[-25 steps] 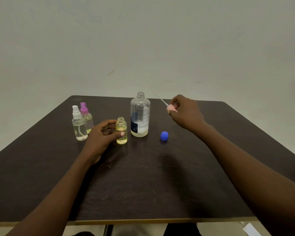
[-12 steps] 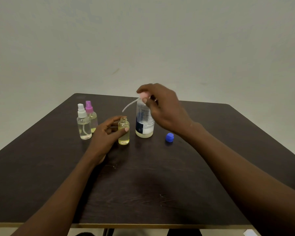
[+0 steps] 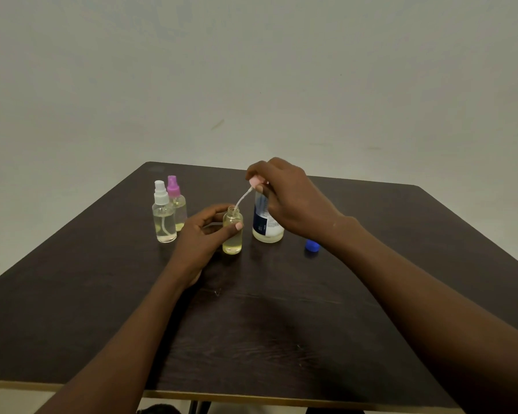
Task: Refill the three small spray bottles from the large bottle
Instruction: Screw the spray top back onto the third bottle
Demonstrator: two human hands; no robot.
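Note:
My left hand (image 3: 202, 234) grips a small uncapped bottle (image 3: 232, 237) of pale yellow liquid that stands on the dark table (image 3: 251, 324). My right hand (image 3: 290, 198) pinches a light pink spray head (image 3: 256, 182) above it; the head's thin tube (image 3: 242, 200) slants down, with its tip at the bottle's mouth. The large clear bottle (image 3: 266, 227) with a dark label stands uncapped just behind my right hand, partly hidden by it. Two small capped spray bottles stand at the left: one with a white head (image 3: 163, 216), one with a purple head (image 3: 175, 204).
A blue cap (image 3: 312, 245) lies on the table to the right of the large bottle, below my right wrist. A plain pale wall rises behind the table. The table's light front edge (image 3: 251, 397) runs along the bottom.
My right hand has carried the pink spray head from the right, over the large bottle, to the small uncapped bottle. The tube's tip now meets the bottle's mouth. My left hand kept its grip.

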